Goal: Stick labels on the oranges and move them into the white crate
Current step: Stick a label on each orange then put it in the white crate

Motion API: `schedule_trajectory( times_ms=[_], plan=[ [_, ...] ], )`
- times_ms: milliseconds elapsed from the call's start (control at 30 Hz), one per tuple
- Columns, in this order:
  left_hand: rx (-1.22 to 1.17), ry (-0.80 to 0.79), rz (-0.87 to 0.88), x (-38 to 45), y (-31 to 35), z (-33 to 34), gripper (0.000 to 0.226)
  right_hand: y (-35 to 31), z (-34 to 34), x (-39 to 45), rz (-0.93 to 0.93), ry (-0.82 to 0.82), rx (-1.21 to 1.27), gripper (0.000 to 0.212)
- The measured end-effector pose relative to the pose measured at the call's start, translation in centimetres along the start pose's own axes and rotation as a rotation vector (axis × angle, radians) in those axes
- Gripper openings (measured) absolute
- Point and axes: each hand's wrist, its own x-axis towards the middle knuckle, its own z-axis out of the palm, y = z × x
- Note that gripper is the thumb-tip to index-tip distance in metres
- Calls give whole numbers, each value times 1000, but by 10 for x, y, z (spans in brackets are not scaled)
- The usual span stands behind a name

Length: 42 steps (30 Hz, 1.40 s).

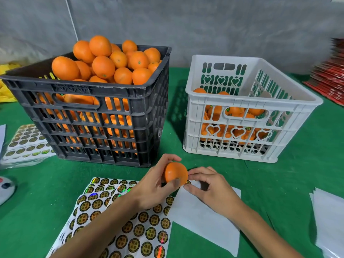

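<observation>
My left hand (154, 187) grips an orange (175, 173) just above the green table, in front of the two crates. My right hand (206, 185) pinches a small round gold label (188, 182) against the orange's lower right side. Sheets of gold round labels (141, 231) lie under my left forearm. The black crate (89, 116) at the left is heaped with unlabelled oranges (104, 60). The white crate (247, 101) at the right holds several labelled oranges (234, 111) low inside.
More label sheets (26, 140) lie left of the black crate. White backing paper (204, 216) lies under my right hand, with more paper (329, 216) at the right edge. Red packets (331, 79) are stacked at the far right. A grey device (5, 189) sits at the left edge.
</observation>
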Motion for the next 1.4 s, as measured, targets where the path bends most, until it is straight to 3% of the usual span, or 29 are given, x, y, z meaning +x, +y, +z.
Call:
schedule_trajectory(
  times_ms=[167,433,767,1167,1400],
  plan=[
    [-184,10,-66,2,2,-2,53,-2,0,-1,-43,-51,-66,48],
    [-387,-4,-132,7,8,-3,50,-9,1,-3,-73,10,-60,43],
    [-396,6,-105,3,12,2,47,-13,0,-3,-19,85,39,29],
    [-357,12,-94,2,11,1,46,-10,-1,-2,14,41,119,18],
    [-290,8,-75,3,8,3,49,-8,0,-1,79,169,171,14]
  ],
)
